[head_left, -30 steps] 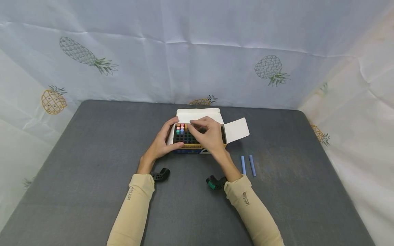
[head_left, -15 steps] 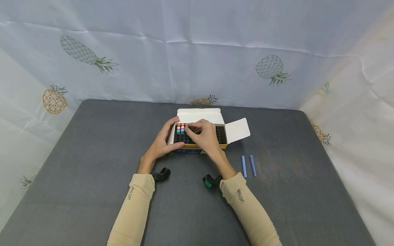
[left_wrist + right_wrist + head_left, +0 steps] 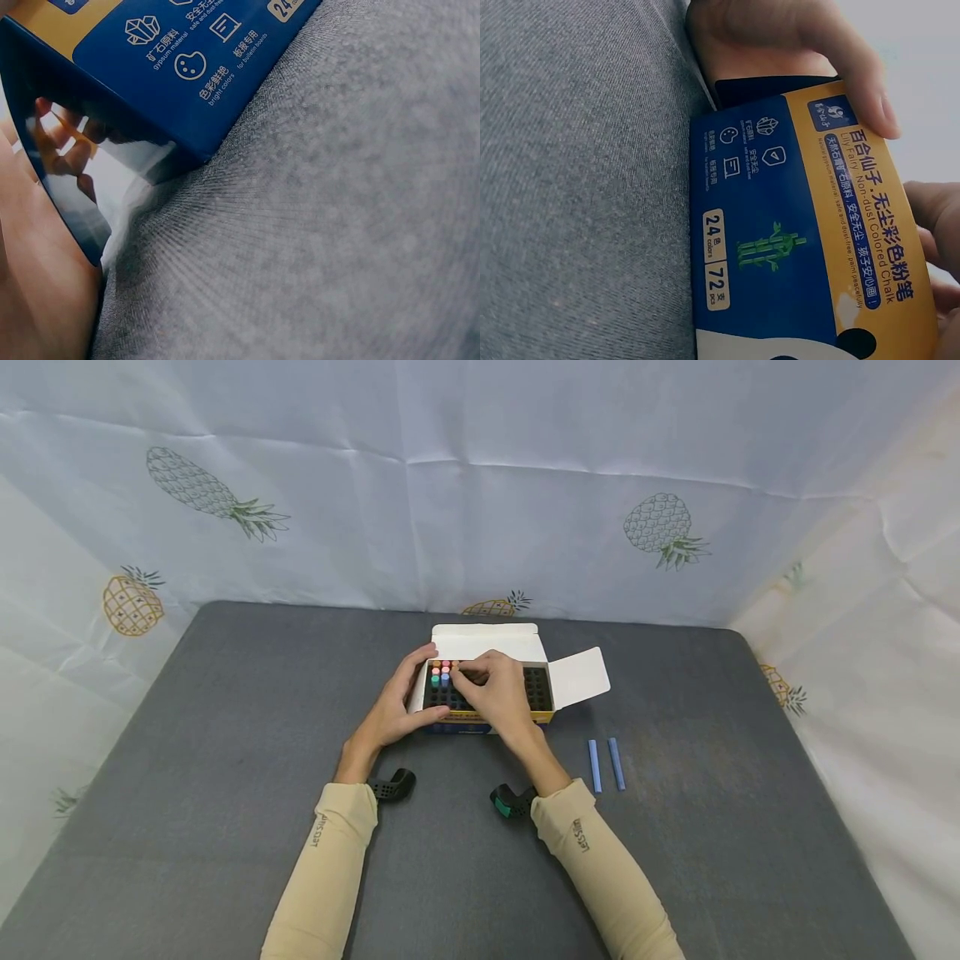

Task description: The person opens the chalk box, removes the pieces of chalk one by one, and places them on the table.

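My left hand (image 3: 401, 702) grips the left end of an open chalk box (image 3: 491, 716), thumb along its front edge and fingers behind it. Inside, the black holder (image 3: 538, 687) has rows of round holes. Several coloured sticks stand upright at its left, among them a teal chalk (image 3: 435, 681) and a blue chalk (image 3: 445, 681). My right hand (image 3: 498, 689) reaches over the middle of the box, thumb and forefinger pinching at an orange chalk beside the blue one; the fingers mostly hide it. The right wrist view shows the box's printed front (image 3: 780, 225) and my left thumb (image 3: 866, 94) on its edge.
Two blue chalk sticks, a left one (image 3: 595, 766) and a right one (image 3: 617, 764), lie on the grey table (image 3: 735, 777) right of the box. The white lid (image 3: 487, 642) stands open behind, and a side flap (image 3: 579, 678) sticks out right. A patterned curtain (image 3: 480, 510) hangs behind.
My right hand has moved slightly left and down over the holder, its fingertips coming to the orange chalk. More holes at the right now show. My left hand and the box stay in place.
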The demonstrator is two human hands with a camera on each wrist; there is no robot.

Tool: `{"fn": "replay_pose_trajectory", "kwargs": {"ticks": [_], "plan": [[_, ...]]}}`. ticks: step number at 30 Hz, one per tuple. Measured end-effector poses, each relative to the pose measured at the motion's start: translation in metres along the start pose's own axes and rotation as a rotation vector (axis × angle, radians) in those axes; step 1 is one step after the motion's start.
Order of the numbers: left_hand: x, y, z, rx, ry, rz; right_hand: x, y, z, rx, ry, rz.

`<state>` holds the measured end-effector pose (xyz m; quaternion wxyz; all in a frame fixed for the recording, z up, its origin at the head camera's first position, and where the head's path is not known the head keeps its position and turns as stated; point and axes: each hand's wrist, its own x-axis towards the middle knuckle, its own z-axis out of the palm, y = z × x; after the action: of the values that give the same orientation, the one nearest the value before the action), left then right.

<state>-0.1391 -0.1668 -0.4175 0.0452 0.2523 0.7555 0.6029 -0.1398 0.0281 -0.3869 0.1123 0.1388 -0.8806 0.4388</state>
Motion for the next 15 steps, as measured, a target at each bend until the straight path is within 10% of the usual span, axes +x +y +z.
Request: {"fn": "replay_pose_trajectory", "kwargs": {"ticks": [15], "plan": [[0.003,-0.035,0.000,0.013,0.012,0.012,0.005,-0.001,0.000,0.074,0.063,-0.026]]}}
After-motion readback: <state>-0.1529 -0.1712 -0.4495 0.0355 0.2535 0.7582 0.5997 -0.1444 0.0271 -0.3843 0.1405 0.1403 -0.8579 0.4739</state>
